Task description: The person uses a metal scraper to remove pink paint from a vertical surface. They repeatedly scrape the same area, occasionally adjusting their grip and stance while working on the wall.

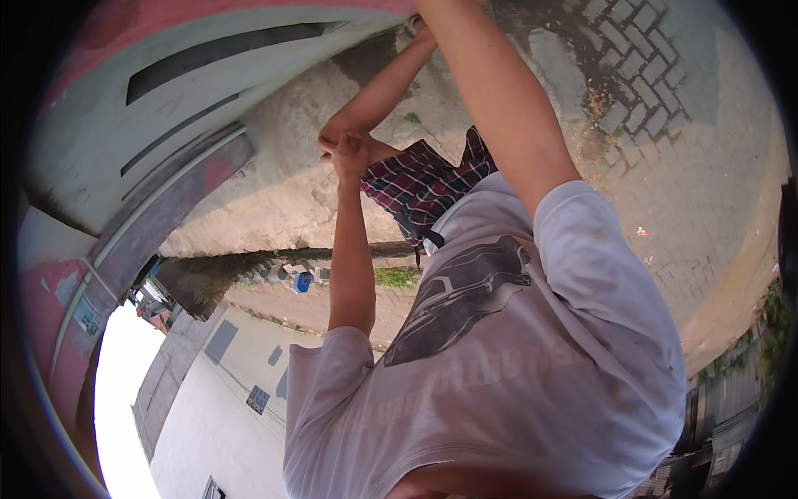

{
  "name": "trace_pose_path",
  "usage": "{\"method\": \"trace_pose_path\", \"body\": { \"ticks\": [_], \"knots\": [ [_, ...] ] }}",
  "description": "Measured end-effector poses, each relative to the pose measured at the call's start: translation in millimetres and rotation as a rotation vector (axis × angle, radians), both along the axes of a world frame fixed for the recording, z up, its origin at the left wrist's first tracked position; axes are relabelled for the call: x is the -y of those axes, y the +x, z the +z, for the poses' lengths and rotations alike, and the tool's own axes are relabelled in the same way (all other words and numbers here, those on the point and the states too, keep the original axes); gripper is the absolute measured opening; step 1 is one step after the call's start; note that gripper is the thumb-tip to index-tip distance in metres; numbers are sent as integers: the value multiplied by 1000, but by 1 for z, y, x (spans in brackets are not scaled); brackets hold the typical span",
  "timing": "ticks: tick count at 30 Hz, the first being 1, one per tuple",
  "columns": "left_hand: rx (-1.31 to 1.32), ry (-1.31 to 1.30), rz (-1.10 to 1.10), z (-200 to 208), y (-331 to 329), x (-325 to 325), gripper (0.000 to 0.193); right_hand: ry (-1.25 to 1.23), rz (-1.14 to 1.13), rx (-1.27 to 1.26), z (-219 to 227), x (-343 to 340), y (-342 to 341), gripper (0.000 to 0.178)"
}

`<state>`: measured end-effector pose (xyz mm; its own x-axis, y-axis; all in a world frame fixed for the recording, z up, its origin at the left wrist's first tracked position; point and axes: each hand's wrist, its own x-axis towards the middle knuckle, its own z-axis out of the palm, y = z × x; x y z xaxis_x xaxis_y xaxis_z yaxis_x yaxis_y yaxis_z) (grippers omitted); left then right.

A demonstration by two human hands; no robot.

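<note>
My left hand (349, 156) rests at my bent bare knee (331, 129), its fingers curled over the skin. Below it, the left forearm (352, 258) runs straight back to the sleeve of my light grey T-shirt (490, 374), which has a dark car print on the chest. Dark red plaid shorts (424, 179) cover my thigh. From the knee, the lower leg (382, 83) slants up to a foot partly hidden behind my right arm (519, 108). That arm reaches past the upper edge of the picture, so the right hand and anything in it are out of sight.
Worn concrete ground (278, 170) surrounds my leg, with paving blocks (640, 66) at the upper right. A pale green and pink wall (191, 50) with a pipe stands on the left. Beyond a ditch edge lie a small blue object (302, 283) and a white building (241, 391).
</note>
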<state>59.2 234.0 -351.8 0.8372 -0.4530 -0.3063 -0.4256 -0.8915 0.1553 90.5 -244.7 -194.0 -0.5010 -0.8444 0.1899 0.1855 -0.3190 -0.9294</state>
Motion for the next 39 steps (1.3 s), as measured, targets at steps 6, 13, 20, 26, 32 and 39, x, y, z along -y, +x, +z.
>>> {"method": "trace_pose_path", "body": {
  "ticks": [6, 13, 20, 26, 32, 39],
  "knots": [
    [209, 135, 15, 10, -29, 33, 25, 8, -9, -3, -3, 2, 6, 26],
    [277, 453, -511, 11, -23, 34, 24, 7, -28, -31, 3, -1, -1, 26],
    [316, 654, -724, 12, -20, 38, 35, 16, -44, -45, 2, 0, 2, 26],
    [310, 652, -765, 17, -18, 45, 35, 25, -57, -44, 5, -3, -1, 25],
    [301, 573, -720, 25, -18, 50, 37, 40, -86, -52, 7, -2, -3, 25],
    [273, 430, -632, 41, -22, 56, 43, 66, -113, -60, 5, -3, -3, 25]
  ]
}}
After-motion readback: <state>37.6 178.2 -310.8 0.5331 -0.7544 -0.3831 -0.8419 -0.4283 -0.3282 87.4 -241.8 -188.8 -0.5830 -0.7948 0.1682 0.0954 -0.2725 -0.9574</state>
